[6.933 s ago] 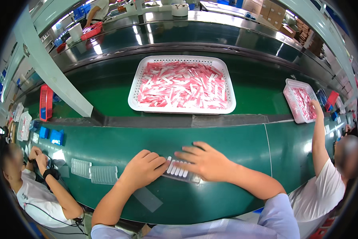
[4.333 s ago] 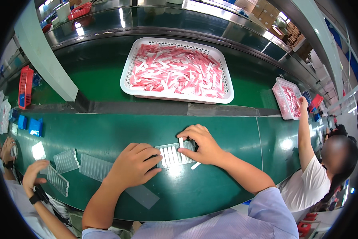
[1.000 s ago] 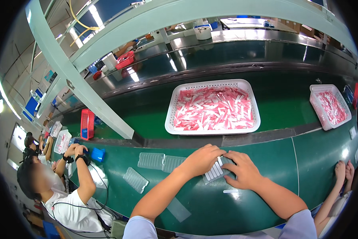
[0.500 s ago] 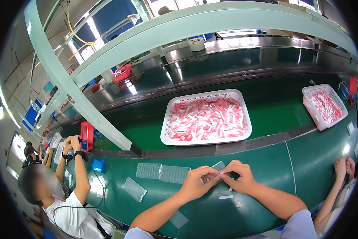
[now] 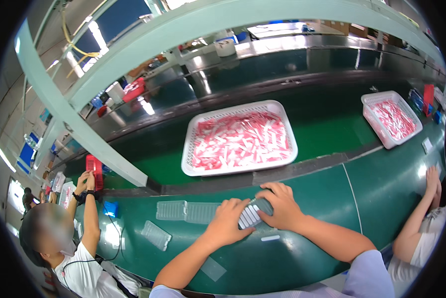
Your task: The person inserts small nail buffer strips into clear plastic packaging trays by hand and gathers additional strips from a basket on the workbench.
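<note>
The person's left hand (image 5: 229, 222) and right hand (image 5: 282, 208) grip opposite ends of a clear tray (image 5: 260, 204) holding white strips (image 5: 249, 217), over the green desk (image 5: 282, 265). 1 loose strip (image 5: 270, 238) (also white) lies near them. A white basket (image 5: 186, 161) of pink-and-white pieces (image 5: 240, 141) stands beyond; 3 other trays (image 5: 157, 235) lie leftward.

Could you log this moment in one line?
left grip: holding tray; right grip: holding tray; tray: white strips inside; loose strip: on table; basket: pink-white strips
</note>
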A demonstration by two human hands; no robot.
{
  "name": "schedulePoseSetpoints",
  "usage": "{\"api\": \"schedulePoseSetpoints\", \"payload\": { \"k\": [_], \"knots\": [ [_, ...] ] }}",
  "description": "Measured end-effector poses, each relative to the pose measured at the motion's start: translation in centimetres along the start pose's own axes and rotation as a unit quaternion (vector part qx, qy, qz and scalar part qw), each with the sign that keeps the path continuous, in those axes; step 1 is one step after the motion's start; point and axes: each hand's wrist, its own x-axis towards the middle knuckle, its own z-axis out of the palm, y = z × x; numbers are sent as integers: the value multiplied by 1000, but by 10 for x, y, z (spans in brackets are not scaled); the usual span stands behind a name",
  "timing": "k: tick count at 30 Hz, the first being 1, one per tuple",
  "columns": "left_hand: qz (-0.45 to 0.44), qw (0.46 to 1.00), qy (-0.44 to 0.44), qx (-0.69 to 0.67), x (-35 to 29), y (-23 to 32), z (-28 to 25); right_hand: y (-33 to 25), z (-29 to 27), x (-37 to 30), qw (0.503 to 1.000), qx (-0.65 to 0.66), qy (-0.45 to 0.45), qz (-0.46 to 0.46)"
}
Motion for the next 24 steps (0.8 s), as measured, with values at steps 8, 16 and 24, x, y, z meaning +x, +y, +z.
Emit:
{"api": "schedulePoseSetpoints", "payload": {
  "k": [8,16,24],
  "knots": [
    [33,998,39,-22,1,0,-4,7,4,2,1000,-10,0,-4],
    [53,994,82,-45,-7,6,-13,5,6,-1,998,-32,-24,-43],
    [524,378,109,-755,-15,162,-59,2,-5,2,998,-14,-39,-51]
  ]
}}
